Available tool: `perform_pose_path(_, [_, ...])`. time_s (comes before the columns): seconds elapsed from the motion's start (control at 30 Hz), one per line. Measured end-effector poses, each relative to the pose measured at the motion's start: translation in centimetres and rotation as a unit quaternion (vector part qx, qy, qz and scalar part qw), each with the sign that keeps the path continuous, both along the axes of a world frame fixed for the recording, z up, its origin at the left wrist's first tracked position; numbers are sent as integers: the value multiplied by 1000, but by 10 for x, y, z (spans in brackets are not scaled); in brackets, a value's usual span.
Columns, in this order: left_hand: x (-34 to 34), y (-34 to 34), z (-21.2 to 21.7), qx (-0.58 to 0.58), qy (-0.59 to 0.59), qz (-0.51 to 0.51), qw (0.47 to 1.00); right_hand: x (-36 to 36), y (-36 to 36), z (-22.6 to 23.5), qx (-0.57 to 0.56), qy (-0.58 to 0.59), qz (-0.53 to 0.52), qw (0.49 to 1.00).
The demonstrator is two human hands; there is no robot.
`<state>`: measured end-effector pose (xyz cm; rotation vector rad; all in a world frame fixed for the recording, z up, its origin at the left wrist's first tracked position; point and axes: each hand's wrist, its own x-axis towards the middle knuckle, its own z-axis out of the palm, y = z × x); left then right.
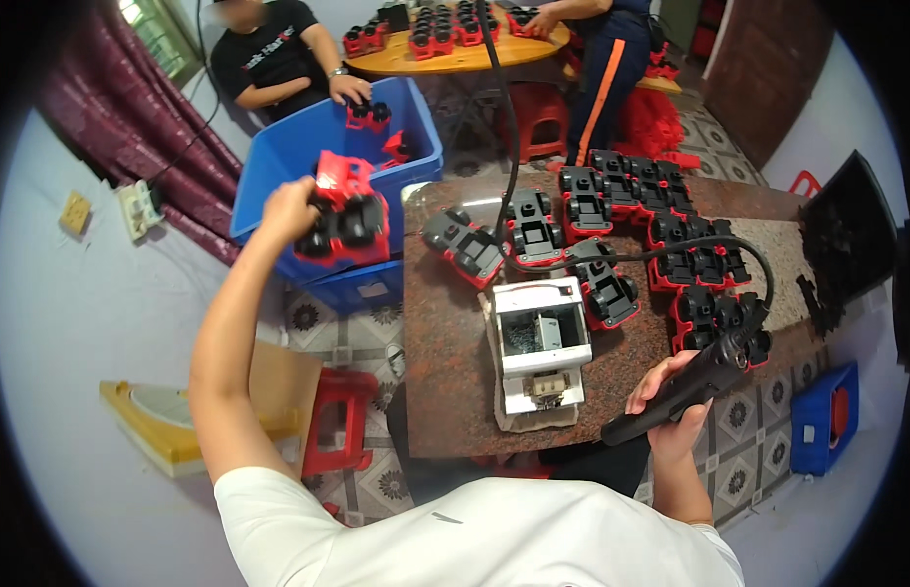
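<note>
My left hand point(290, 211) reaches out to the left, its fingers closed on a red toy car point(345, 179) with black wheels, held over the near side of a blue bin point(271, 176). My right hand point(670, 409) is wrapped round a black corded electric screwdriver point(685, 383) above the table's right front. Between my arms stands a white screw feeder point(541, 347) on the brown stone table point(445, 391). Several red toy cars lie wheels-up behind it, among them one tilted car point(465, 245) at the left and another point(603, 284) beside the feeder.
A black cable point(636, 256) hangs from above and loops across the cars to the screwdriver. A black tray point(851, 235) with dark parts stands at the right. Two people are beyond; one person's hand point(349, 88) is at the bin. Red stools point(339, 421) stand nearby.
</note>
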<state>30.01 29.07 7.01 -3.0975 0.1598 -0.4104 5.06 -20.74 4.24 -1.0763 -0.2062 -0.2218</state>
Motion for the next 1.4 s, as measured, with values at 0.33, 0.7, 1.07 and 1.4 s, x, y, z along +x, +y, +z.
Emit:
perform_pose_path(0.33, [114,-104,-75,-134,15,-273,952,3,3,-4,-5,41,-26,999])
perform_pose_path(0.7, [91,-203,-91,-2,143,-380,914,3,-7,-16,1,60,-18,998])
perform_pose_path(1.07, [94,-232,-73,151,194,-417,875,6,-7,-20,4,69,-13,998])
perform_pose_path(1.4, [133,6,-8,-131,68,-127,981,32,-10,-11,-16,70,-22,997])
